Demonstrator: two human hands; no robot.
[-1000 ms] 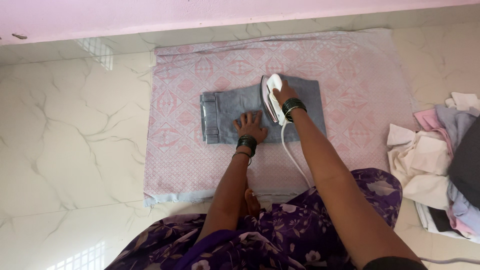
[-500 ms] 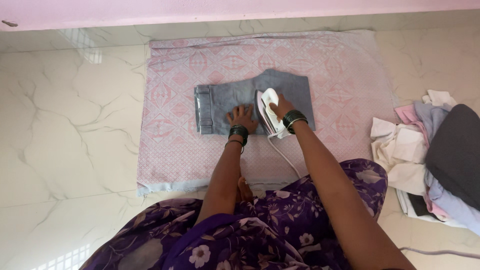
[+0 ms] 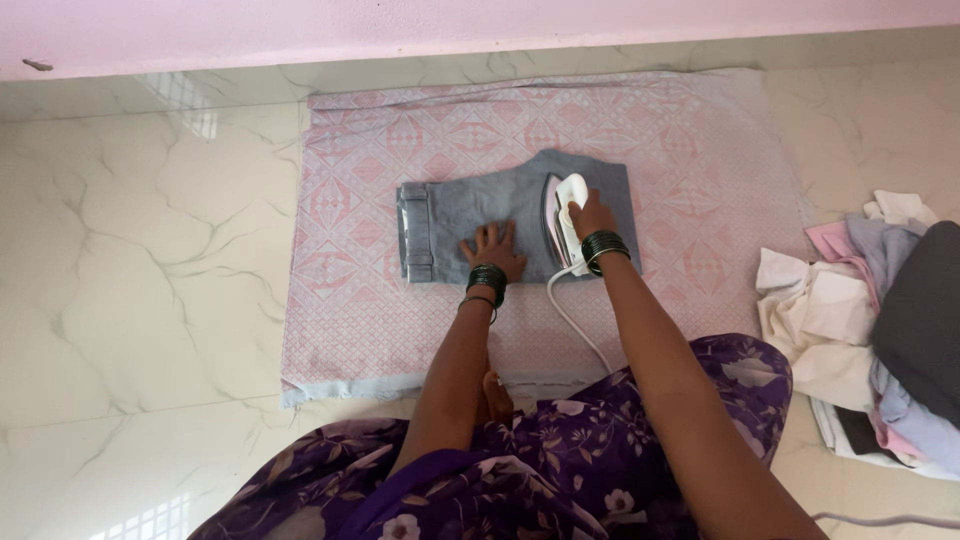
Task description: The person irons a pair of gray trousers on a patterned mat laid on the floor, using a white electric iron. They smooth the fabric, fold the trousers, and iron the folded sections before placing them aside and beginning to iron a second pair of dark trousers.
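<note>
Right hand [image 3: 592, 215] is clamping the iron [image 3: 563, 222] on the grey garment [image 3: 500, 205], while the left hand [image 3: 493, 248] is pressing flat, fingers spread, beside it on the pink cloth [image 3: 400, 310].

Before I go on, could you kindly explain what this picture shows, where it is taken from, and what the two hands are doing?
There is no machine here: a person sits on a pale marble floor, and a camera worn on their head looks down at their own arms. A pink patterned cloth is spread on the floor, with a folded grey garment on it. The left hand lies flat on the garment, fingers spread. The right hand grips the handle of a white iron, which rests on the garment's right part; its white cord trails back toward the person. To the right lies a pile of clothes.
</note>
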